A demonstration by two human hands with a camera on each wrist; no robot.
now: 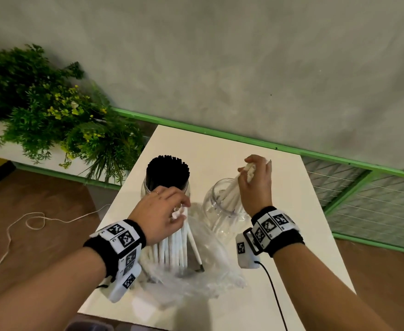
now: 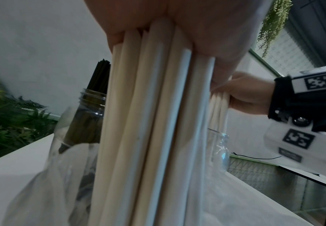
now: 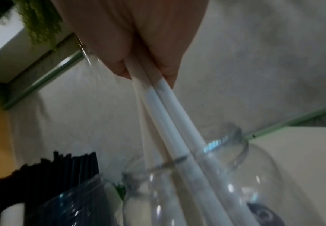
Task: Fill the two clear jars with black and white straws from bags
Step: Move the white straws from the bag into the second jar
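Two clear jars stand on the white table [image 1: 303, 223]. The left jar [image 1: 146, 187] is packed with black straws [image 1: 168, 172]. My right hand [image 1: 256, 180] grips a few white straws [image 1: 232, 199] whose lower ends are inside the right jar [image 1: 216, 206], as the right wrist view shows with the white straws [image 3: 169, 122] passing through the jar mouth [image 3: 226, 146]. My left hand [image 1: 165, 211] grips the top of a bundle of white straws [image 1: 172, 249] standing in a clear plastic bag [image 1: 210, 256]; in the left wrist view the bundle [image 2: 152, 122] fills the middle.
A green leafy plant [image 1: 52, 111] sits at the left behind the table. A green metal rail [image 1: 244, 139] runs along the grey wall. A white cord [image 1: 29, 220] lies on the brown floor. A black cable [image 1: 275, 297] trails from my right wristband.
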